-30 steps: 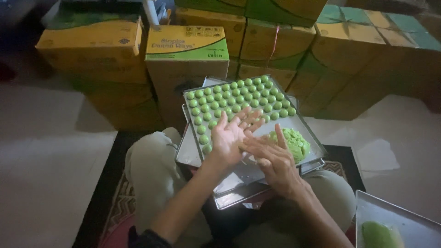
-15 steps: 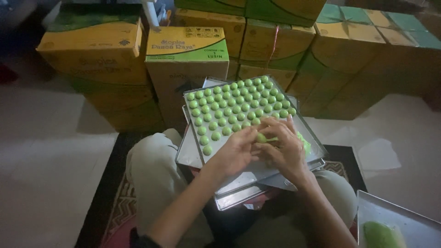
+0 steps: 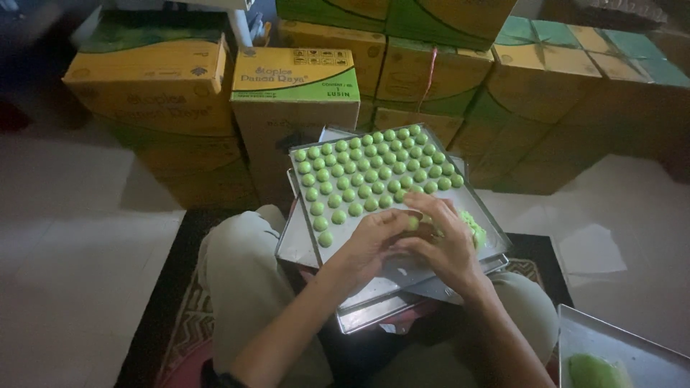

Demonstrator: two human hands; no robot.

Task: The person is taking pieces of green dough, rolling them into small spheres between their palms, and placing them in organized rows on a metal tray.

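A metal tray [image 3: 309,241] rests on my lap, on top of other stacked trays. Rows of small green dough balls [image 3: 366,172] cover its far part. My left hand [image 3: 370,241] and my right hand [image 3: 442,241] meet over the near part of the tray. A small green dough ball [image 3: 413,223] sits pinched between the fingers of both hands. A lump of green dough [image 3: 473,228] lies on the tray just right of my right hand.
Yellow and green cardboard boxes [image 3: 295,90] are stacked close behind the tray, across the whole back. Another metal tray [image 3: 632,352] with a green dough lump [image 3: 593,370] sits at the lower right. I sit on a patterned rug [image 3: 180,338] on a pale floor.
My hands were apart, the left one over the rows of balls. They have come together over the near part of the tray, with a small dough ball between the fingers.
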